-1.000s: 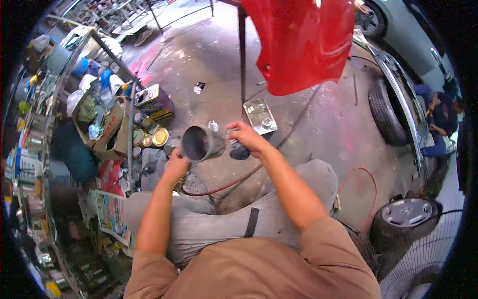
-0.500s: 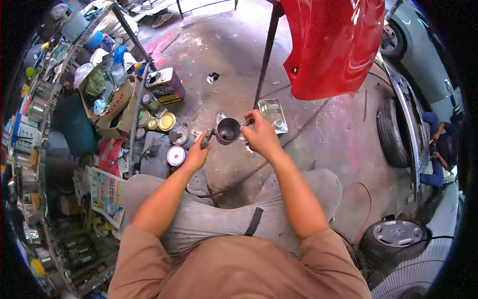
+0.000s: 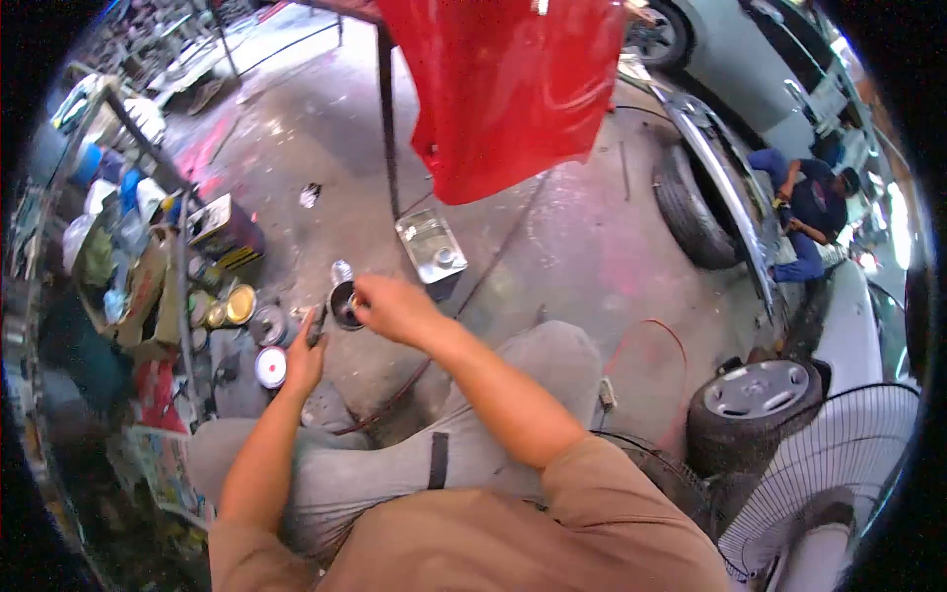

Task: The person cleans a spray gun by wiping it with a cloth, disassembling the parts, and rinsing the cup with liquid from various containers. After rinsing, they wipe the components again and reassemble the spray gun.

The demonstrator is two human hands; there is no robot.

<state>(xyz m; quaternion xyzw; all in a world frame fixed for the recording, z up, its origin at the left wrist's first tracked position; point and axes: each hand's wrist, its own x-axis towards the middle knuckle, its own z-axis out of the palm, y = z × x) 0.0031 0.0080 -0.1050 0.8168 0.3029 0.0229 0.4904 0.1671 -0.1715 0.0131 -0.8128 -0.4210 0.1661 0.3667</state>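
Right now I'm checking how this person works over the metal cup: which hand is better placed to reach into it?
Right, probably. The right hand is over the metal cup with fingers at its rim, while the left hand is lower, beside it, apparently steadying the handle.

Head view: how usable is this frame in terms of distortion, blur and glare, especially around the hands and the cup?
Head view: strong fisheye bending, with black corners around a round image; the edges smear, so the shelf clutter at left is unreadable. The left hand, right hand and metal cup sit near the centre, slightly soft. Glare streaks the red panel, and the far right blows out in daylight.
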